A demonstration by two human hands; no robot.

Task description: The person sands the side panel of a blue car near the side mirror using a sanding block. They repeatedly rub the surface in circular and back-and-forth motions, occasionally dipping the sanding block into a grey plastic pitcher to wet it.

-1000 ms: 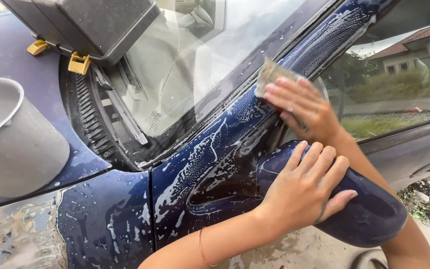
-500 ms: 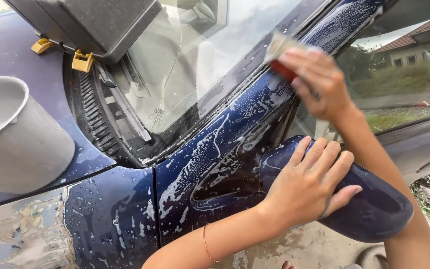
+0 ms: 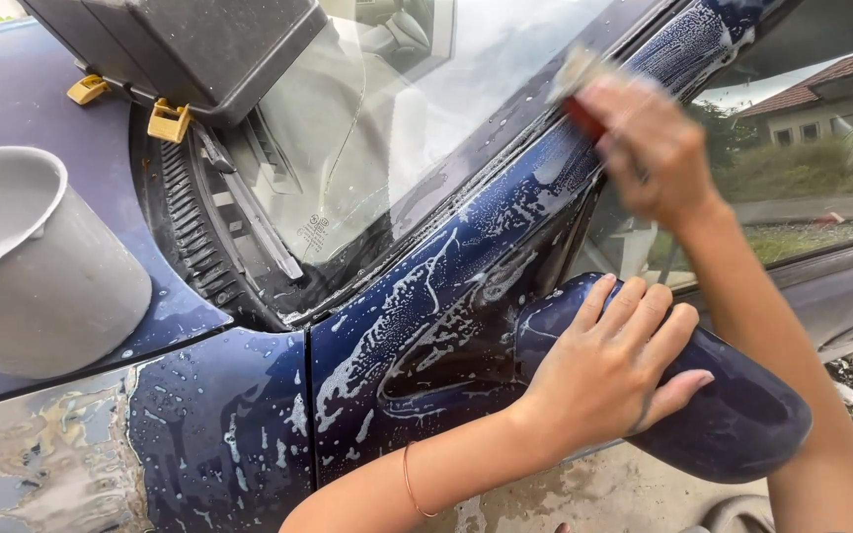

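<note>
My right hand point(image 3: 644, 148) grips a soapy sponge point(image 3: 577, 81) with a red underside and presses it on the wet dark blue pillar point(image 3: 505, 227) beside the windshield point(image 3: 417, 118); the hand is blurred by motion. My left hand point(image 3: 609, 370) lies flat with fingers spread on the folded dark blue side mirror point(image 3: 742, 415), holding nothing. Soap foam streaks the pillar and the fender point(image 3: 387, 365) below it.
A grey plastic bucket point(image 3: 37, 262) stands on the hood at left. A dark box point(image 3: 180, 49) with yellow clips rests over the wiper area. The side window point(image 3: 802, 188) reflects a house and grass. Wet ground lies beneath the mirror.
My right hand has slid the sponge upward along the pillar toward the roof. My left hand has stayed on the mirror.
</note>
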